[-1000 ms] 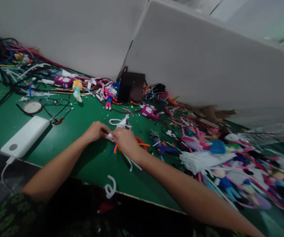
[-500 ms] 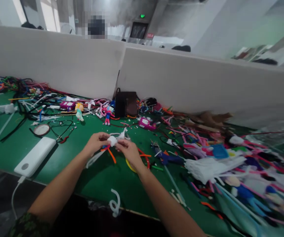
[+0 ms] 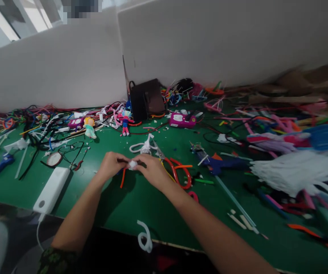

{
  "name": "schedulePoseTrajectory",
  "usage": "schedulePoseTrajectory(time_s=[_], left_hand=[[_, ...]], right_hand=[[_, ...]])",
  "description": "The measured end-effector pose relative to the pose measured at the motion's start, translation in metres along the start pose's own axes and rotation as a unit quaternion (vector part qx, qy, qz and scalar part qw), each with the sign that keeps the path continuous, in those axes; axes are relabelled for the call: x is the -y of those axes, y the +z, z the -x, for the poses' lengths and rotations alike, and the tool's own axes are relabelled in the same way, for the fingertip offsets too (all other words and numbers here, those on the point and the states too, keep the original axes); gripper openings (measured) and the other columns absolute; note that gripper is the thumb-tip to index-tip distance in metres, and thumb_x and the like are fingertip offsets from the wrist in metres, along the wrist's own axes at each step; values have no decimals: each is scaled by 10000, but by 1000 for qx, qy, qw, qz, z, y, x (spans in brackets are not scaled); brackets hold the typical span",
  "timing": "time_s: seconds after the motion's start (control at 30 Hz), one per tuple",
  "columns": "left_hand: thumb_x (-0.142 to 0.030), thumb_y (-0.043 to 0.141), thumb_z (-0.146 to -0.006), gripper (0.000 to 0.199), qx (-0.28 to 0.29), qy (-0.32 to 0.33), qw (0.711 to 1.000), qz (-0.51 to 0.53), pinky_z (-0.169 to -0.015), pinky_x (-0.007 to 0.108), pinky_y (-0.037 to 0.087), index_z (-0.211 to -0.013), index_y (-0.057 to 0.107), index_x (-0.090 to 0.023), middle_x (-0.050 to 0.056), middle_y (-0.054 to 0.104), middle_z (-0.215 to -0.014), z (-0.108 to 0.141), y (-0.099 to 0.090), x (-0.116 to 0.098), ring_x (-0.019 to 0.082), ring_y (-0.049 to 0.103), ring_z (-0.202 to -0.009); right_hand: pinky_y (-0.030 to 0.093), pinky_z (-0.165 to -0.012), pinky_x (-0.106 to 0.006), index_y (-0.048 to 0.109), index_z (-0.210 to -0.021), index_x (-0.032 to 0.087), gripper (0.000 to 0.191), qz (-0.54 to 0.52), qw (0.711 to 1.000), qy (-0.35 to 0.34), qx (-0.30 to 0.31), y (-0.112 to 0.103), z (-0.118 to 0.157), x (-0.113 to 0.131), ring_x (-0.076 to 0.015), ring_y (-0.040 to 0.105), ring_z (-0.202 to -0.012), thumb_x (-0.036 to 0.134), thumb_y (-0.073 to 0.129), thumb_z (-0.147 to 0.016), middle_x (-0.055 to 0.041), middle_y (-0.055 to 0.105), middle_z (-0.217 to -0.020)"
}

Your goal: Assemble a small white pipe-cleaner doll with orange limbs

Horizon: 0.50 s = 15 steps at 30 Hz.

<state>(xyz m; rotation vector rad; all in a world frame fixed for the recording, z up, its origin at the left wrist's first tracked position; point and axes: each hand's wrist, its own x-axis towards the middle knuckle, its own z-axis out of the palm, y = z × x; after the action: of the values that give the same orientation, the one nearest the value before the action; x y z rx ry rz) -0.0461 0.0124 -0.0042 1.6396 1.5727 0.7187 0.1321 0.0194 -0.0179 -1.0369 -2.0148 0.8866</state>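
Between both hands is a small white fuzzy piece [image 3: 132,164], pinched by the fingertips over the green table. My left hand [image 3: 111,166] grips its left side, and an orange strip [image 3: 122,178] hangs down beside those fingers. From the right, my right hand [image 3: 151,169] closes on the same piece. Just beyond the hands lies a white looped pipe-cleaner shape [image 3: 144,146]. Scissors with red-orange handles [image 3: 176,171] rest right of my right hand, partly hidden by it. Fine detail of the white piece is hidden by the fingers.
A blue glue gun [image 3: 216,164] lies to the right, beside a white pipe-cleaner bundle [image 3: 292,171]. At left are a white power bank [image 3: 52,190] and another glue gun [image 3: 2,166]. A curled white strip [image 3: 144,236] is at the front edge.
The view has tilted down and turned. The hands remain together on the white piece; the long pale strip that hung below my left hand no longer shows, and the scissors are more exposed.
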Motion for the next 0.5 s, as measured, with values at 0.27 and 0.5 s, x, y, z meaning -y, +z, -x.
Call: schedulePoseTrajectory(time_s=[0.27, 0.5], left_hand=[[-108, 646, -600, 163, -28, -9, 999, 34, -693, 283, 489, -713, 738, -180, 17, 722, -682, -8, -1, -8, 180, 649, -681], [-225, 745, -540, 315, -46, -7, 947, 319, -668, 269, 497, -839, 703, -135, 53, 715, -804, 35, 4, -42, 146, 634, -668]], right_hand=[[459, -821, -316, 691, -902, 154, 174, 8, 999, 35, -12, 1, -8, 5, -181, 632, -892, 84, 619, -760, -82, 706, -936], [474, -836, -325, 682, -918, 181, 173, -99, 991, 7, -89, -25, 3, 45, -181, 632, -894, 262, 581, -803, -59, 702, -958]])
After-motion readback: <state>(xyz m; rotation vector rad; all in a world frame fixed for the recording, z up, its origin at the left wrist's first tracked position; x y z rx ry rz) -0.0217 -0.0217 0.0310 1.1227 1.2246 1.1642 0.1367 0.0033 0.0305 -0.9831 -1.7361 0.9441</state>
